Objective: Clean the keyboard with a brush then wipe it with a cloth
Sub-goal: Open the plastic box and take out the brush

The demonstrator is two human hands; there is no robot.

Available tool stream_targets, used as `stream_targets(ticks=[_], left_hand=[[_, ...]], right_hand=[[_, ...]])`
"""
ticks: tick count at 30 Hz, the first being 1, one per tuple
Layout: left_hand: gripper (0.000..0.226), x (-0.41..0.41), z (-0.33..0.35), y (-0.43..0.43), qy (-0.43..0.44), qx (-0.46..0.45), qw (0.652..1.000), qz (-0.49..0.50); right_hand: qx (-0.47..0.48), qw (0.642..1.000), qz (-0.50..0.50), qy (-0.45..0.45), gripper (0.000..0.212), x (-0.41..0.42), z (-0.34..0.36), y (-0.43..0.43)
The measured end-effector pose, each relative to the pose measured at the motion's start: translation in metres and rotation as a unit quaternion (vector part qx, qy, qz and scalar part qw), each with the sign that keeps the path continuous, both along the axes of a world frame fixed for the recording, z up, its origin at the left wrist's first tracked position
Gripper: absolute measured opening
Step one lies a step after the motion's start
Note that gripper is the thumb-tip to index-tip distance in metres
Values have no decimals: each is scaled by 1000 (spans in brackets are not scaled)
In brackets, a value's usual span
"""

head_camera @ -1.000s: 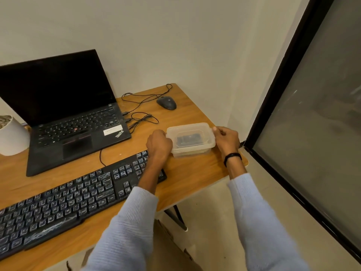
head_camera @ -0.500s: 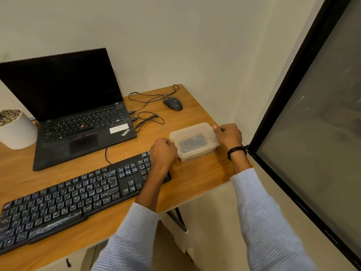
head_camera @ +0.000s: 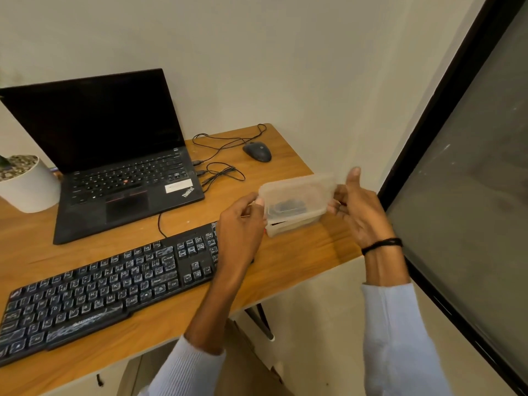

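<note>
At centre right, the left hand (head_camera: 243,224) and right hand (head_camera: 360,212) pinch the lid (head_camera: 297,192), tilted above the plastic box (head_camera: 291,226) on the desk (head_camera: 300,252).

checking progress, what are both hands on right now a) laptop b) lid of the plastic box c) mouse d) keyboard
b: the left hand and right hand hold the translucent lid by its ends, tilted up off the box.
</note>
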State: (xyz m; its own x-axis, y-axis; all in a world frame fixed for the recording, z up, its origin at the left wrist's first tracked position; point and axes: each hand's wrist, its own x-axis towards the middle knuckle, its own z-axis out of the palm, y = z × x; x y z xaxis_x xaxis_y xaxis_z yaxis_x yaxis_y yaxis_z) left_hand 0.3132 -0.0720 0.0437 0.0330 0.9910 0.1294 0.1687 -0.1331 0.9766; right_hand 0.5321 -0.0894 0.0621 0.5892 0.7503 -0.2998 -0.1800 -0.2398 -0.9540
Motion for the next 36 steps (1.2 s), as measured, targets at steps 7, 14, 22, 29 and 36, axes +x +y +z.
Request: stream_targets(ticks=[7,14,22,29,36], left_hand=[[34,-12,-20,-72,7,-40,996,-75],[59,-2,-59,-78,162,-13,983,-90],[58,11,-73,-56,322,33,941,-97],[51,17,-76,-55,376,17,923,-74],[52,8,-57,-52,331,44,942,-41]], right_hand=[[37,988,-3,150,23,14,-36,-72],[-40,998,-44,-21,29,4,-78,-66],[-55,955,-21,-290,35,-9,-79,-29],[-59,913,-25,-403,31,-26,-79,-18],[57,873,81,-478,31,-48,-44,31]])
